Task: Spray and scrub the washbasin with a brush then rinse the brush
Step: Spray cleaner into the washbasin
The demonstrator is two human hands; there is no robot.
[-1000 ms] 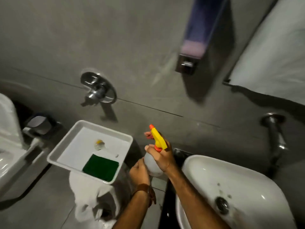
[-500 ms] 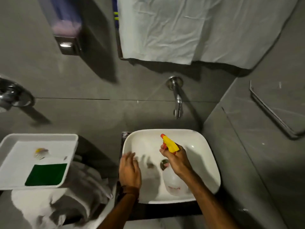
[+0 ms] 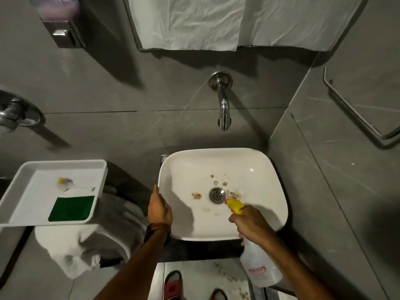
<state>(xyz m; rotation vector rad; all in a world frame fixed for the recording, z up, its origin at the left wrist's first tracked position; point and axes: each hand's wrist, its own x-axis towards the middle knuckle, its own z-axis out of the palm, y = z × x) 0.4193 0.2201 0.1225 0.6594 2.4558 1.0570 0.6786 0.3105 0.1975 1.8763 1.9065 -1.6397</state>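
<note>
A white square washbasin [image 3: 266, 169] with brown stains around its drain [image 3: 217, 194] sits below a chrome wall spout [image 3: 223, 109]. My right hand [image 3: 251, 224] grips a clear spray bottle [image 3: 259, 269] with a yellow trigger head [image 3: 236, 206], its nozzle aimed at the drain from the basin's front right. My left hand [image 3: 159, 207] rests on the basin's left rim, fingers curled over it. A small brush [image 3: 65, 184] with a yellow top lies in a white tray [image 3: 26, 176] to the left, beside a green scrub pad [image 3: 72, 208].
The tray rests on a bin covered with a white bag [image 3: 86, 252]. A soap dispenser [image 3: 60, 24] and a cloth-covered mirror [image 3: 216, 22] hang on the grey wall. A tap handle [image 3: 16, 114] is at far left, a towel rail [image 3: 355, 107] on the right wall. Red slippers [image 3: 173, 286] show below.
The view swung right from the tray to centre on the basin. My right hand pulled the bottle back toward the front right rim, and my left hand settled on the left rim.
</note>
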